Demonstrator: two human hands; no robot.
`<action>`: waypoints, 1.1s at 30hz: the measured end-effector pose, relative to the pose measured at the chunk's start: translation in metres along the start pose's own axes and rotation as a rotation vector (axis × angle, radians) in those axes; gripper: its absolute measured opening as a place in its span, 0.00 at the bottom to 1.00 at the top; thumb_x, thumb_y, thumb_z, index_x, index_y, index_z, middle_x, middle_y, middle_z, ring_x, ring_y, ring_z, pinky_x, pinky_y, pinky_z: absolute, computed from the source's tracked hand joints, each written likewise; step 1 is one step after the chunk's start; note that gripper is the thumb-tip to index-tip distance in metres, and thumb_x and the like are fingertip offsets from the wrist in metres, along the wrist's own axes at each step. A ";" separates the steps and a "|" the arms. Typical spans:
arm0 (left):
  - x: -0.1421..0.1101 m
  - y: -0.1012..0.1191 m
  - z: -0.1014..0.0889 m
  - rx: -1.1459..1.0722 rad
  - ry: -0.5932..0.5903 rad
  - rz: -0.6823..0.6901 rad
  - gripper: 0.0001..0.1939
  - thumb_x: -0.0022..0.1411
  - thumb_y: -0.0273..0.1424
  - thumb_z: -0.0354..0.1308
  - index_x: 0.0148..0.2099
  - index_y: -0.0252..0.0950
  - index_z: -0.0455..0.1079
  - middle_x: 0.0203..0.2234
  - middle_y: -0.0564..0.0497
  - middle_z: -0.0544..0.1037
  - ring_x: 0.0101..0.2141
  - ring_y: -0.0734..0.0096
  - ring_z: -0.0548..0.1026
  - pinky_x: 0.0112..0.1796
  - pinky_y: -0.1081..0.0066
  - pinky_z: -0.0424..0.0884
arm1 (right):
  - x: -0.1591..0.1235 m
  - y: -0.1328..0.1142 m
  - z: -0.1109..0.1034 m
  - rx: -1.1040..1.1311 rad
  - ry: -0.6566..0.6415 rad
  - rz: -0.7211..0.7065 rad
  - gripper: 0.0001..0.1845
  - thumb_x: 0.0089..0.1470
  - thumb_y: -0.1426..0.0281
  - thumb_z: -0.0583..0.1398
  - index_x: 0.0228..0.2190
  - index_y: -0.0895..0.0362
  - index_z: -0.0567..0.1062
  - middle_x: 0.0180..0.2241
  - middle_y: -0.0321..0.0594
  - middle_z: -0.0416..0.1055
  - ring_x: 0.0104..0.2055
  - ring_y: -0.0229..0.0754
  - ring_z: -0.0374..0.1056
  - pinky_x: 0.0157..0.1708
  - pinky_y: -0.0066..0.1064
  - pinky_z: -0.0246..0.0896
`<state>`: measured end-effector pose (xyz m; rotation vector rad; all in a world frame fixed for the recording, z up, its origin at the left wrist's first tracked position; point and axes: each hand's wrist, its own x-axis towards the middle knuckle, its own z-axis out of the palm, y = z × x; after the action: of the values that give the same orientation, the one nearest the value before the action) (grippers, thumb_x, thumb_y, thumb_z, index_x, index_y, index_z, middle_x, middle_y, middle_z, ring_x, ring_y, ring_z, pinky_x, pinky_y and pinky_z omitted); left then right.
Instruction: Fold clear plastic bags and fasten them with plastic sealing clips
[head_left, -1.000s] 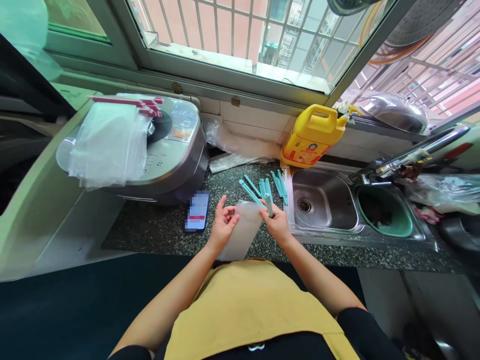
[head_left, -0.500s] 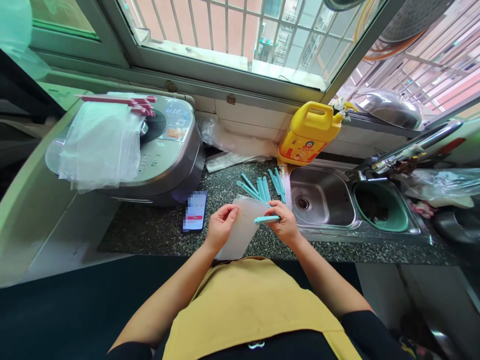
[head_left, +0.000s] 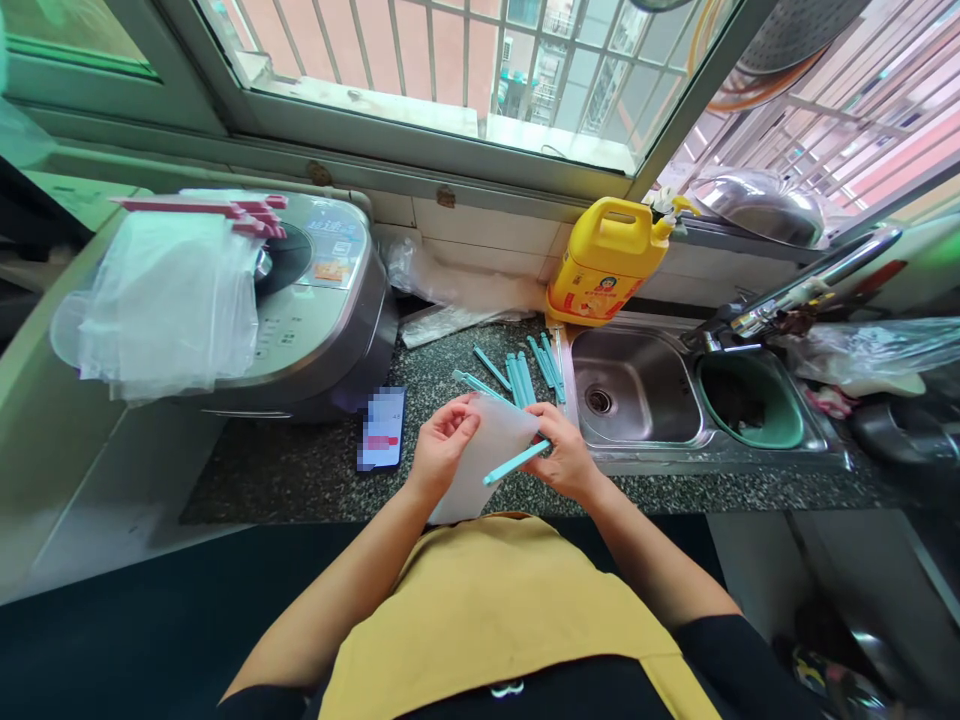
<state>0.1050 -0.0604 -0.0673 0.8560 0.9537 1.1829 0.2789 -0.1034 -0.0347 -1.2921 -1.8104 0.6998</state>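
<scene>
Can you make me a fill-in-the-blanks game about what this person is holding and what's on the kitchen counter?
1. The right hand pinches a ____-coloured clip stick.
2. The left hand holds the top edge of a clear plastic ____.
3. More sticks lie on the counter just left of the ____.
4. The big jug by the window is ____.

Missing words: teal; bag; sink; yellow

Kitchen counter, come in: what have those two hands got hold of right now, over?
Left hand pinching clear plastic bag at its top. Right hand holding one teal clip across the bag. More teal clips loose on counter behind.
</scene>
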 end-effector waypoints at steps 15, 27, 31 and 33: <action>0.009 0.009 0.008 -0.123 0.133 -0.096 0.15 0.34 0.35 0.70 0.22 0.33 0.69 0.19 0.57 0.72 0.22 0.80 0.68 0.26 0.78 0.63 | 0.003 -0.001 -0.004 0.002 0.010 -0.065 0.09 0.52 0.64 0.60 0.27 0.56 0.67 0.36 0.44 0.69 0.33 0.39 0.66 0.29 0.29 0.62; 0.001 0.007 0.004 -0.081 0.148 -0.055 0.14 0.40 0.37 0.68 0.24 0.34 0.68 0.16 0.57 0.72 0.19 0.78 0.67 0.24 0.77 0.63 | 0.003 -0.009 -0.002 0.001 0.057 -0.069 0.10 0.55 0.62 0.57 0.29 0.56 0.67 0.34 0.43 0.70 0.31 0.39 0.65 0.26 0.28 0.62; -0.001 0.005 0.003 -0.113 0.176 -0.017 0.14 0.36 0.35 0.69 0.23 0.34 0.69 0.18 0.57 0.73 0.20 0.78 0.68 0.25 0.77 0.64 | -0.001 -0.012 0.002 0.020 0.117 0.034 0.08 0.53 0.64 0.58 0.33 0.55 0.67 0.29 0.37 0.69 0.24 0.35 0.61 0.22 0.26 0.59; -0.003 0.005 0.003 -0.123 0.192 0.023 0.15 0.34 0.33 0.70 0.23 0.34 0.69 0.18 0.57 0.73 0.21 0.79 0.68 0.26 0.78 0.65 | -0.002 -0.013 0.003 0.012 0.153 0.098 0.10 0.52 0.64 0.59 0.36 0.55 0.68 0.28 0.36 0.68 0.24 0.35 0.62 0.22 0.26 0.59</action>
<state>0.1058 -0.0622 -0.0615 0.6652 1.0167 1.3471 0.2705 -0.1098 -0.0266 -1.3949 -1.6272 0.6446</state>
